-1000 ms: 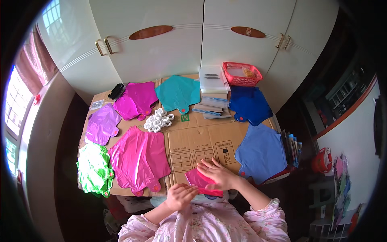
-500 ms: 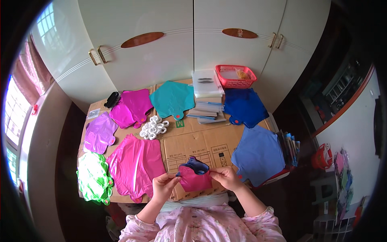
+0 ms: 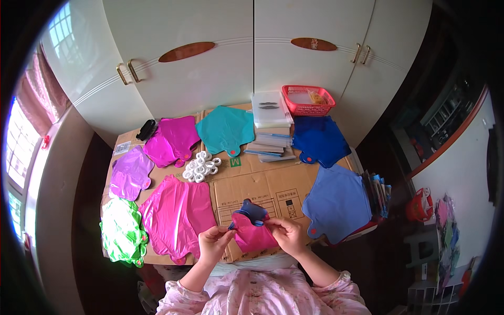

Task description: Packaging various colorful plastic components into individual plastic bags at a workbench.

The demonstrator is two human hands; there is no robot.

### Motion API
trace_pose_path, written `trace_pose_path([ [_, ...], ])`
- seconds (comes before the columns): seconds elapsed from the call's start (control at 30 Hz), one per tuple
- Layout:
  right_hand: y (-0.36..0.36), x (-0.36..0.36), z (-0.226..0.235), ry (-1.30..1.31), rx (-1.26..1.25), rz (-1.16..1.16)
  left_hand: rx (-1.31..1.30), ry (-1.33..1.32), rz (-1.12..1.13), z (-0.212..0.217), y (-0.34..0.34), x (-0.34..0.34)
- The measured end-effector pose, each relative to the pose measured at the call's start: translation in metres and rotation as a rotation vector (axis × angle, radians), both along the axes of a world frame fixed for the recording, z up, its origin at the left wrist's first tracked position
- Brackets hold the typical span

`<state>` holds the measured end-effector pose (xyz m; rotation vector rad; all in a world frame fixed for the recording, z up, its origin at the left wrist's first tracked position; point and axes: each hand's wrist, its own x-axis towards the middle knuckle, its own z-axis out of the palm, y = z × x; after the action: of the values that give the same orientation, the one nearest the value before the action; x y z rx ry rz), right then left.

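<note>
Both my hands hold up a small pink foil pouch or folded sheet (image 3: 254,241) over the near edge of the cardboard. A dark blue shiny piece (image 3: 255,212) sticks up from its top; whether it lies inside or is the lining I cannot tell. My left hand (image 3: 212,243) pinches the upper left corner between thumb and fingers. At the upper right corner, my right hand (image 3: 287,234) pinches the edge with its fingertips. Left of my hands lies a large flat pink foil sheet (image 3: 178,218); to the right is a light blue one (image 3: 338,202).
Cardboard (image 3: 244,184) covers the table. Around it lie green (image 3: 123,228), lilac (image 3: 131,170), magenta (image 3: 170,139), teal (image 3: 224,128) and navy (image 3: 320,137) foil sheets. White rings (image 3: 199,169) sit in a pile beside stacked cards (image 3: 270,146) and a red basket (image 3: 308,107).
My right hand has moved slightly left, bringing the pouch's upper corners closer together. The dark blue piece now stands higher and the opening looks narrower. My left hand has hardly moved.
</note>
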<state>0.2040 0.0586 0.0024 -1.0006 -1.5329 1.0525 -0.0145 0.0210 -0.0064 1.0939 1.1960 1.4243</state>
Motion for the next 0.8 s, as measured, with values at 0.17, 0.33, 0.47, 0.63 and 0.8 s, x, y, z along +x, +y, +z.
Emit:
trace_pose_path([
  [0.17,0.0,-0.004,0.014,-0.05,0.127,0.03,-0.003,0.012,0.017,0.0,0.0,-0.002],
  [0.33,-0.002,-0.006,-0.012,0.11,-0.091,0.039,0.001,0.033,-0.001,0.0,0.001,-0.003],
  [0.47,-0.002,-0.007,-0.009,0.278,-0.212,0.062,0.002,0.028,-0.008,0.001,0.002,-0.004],
  [0.63,0.012,0.006,0.013,0.025,-0.288,0.26,0.014,0.092,-0.011,0.0,0.003,-0.008],
  [0.8,0.02,0.008,0.046,-0.188,-0.22,0.231,-0.003,0.183,-0.028,-0.002,0.006,-0.008],
])
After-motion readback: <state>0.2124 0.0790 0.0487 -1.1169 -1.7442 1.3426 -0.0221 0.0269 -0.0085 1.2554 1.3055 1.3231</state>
